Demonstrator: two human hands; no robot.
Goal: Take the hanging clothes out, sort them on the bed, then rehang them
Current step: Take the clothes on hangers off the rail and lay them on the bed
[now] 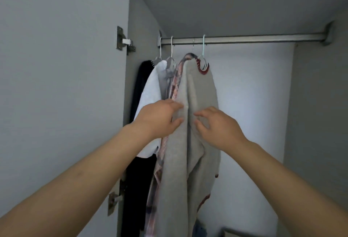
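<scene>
Your left hand and right hand both pinch the grey sweater, red-stitched at collar, hanging on the rail beside plaid, white, black garments.

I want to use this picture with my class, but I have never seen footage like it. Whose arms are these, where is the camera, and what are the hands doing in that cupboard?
There is no machine: a person wears a camera on the head, so you see their own bare arms reaching forward. The one picture looks into an open wardrobe with a metal rail. Several garments hang bunched at its left end: a black one, a white one, a pink checked one and, in front, a grey sweater with red stitching on a pale hanger. The left hand and the right hand both touch the sweater's folds, fingers bent into the cloth. Nothing has been lifted off the rail.
</scene>
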